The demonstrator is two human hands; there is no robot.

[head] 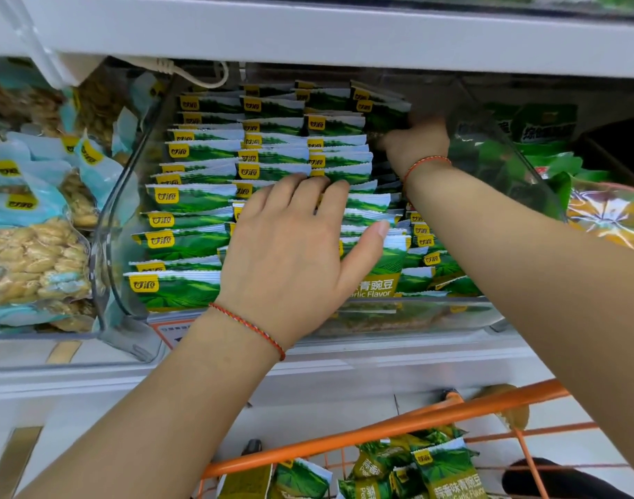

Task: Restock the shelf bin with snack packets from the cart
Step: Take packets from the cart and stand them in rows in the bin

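Note:
Green and white snack packets [196,196] with yellow logos stand in rows inside a clear plastic shelf bin [108,225]. My left hand [290,246] lies flat on the middle rows, fingers straight and pressing on the packet tops, thumb spread to the right. At the bin's back right corner my right hand [416,142] reaches deep in, with its fingers curled round a few packets [384,113] there; the fingertips are hidden. More of the same packets [445,466] lie in the orange cart [380,432] below.
A bin of pale blue peanut packets [31,246] stands to the left. Green bags [546,127] and a yellow bag [610,214] fill the bin to the right. A white shelf [344,34] hangs low over the bins, with a white cable [196,75] under it.

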